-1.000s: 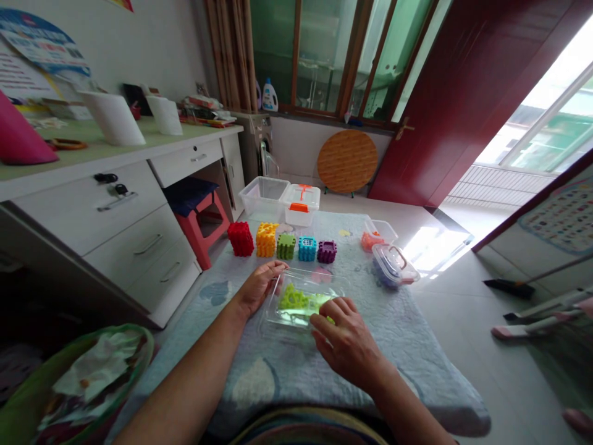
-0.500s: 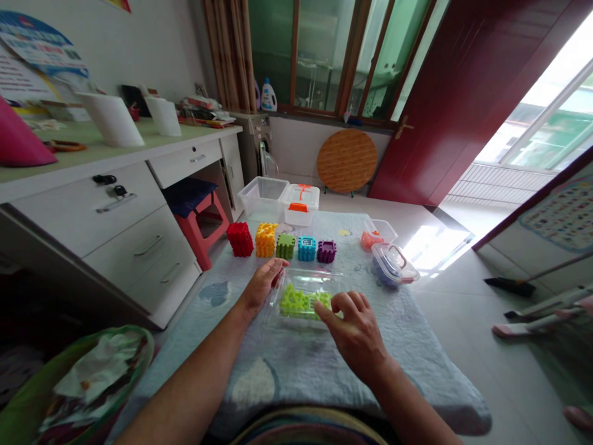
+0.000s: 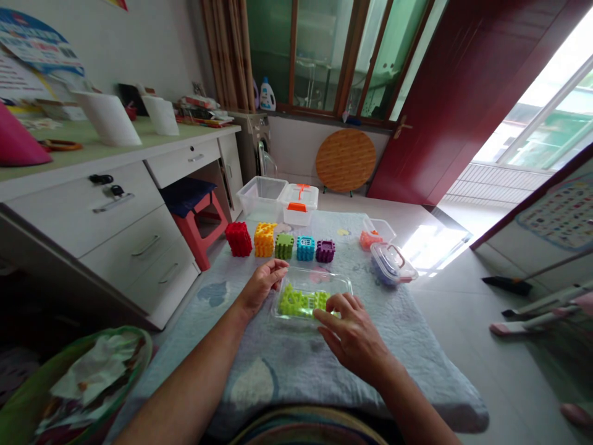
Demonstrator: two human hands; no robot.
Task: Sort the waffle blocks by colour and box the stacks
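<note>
A clear plastic tray [image 3: 340, 283] lies on the blue blanket [image 3: 287, 364] in front of me, with several lime-green puzzle pieces [image 3: 299, 301] in it. My left hand [image 3: 259, 285] curls round the tray's left edge. My right hand [image 3: 349, 337] rests at the tray's near right corner, fingertips bent onto the green pieces. Behind the tray stands a row of assembled cubes: red [image 3: 239, 238], yellow [image 3: 264, 239], green [image 3: 284, 245], blue [image 3: 306, 248] and purple [image 3: 325, 251].
Two small clear boxes, one with orange pieces [image 3: 373, 237] and one lidded with blue pieces [image 3: 391, 262], sit at the right. A clear bin [image 3: 261, 194] and an orange-latched box [image 3: 299, 204] stand beyond the blanket. White drawers [image 3: 115, 228] and a red stool [image 3: 197, 216] are at the left.
The tray has shifted slightly away from me. My right hand moved from over the tray's near edge to its near right corner, while my left hand kept its hold on the left edge.
</note>
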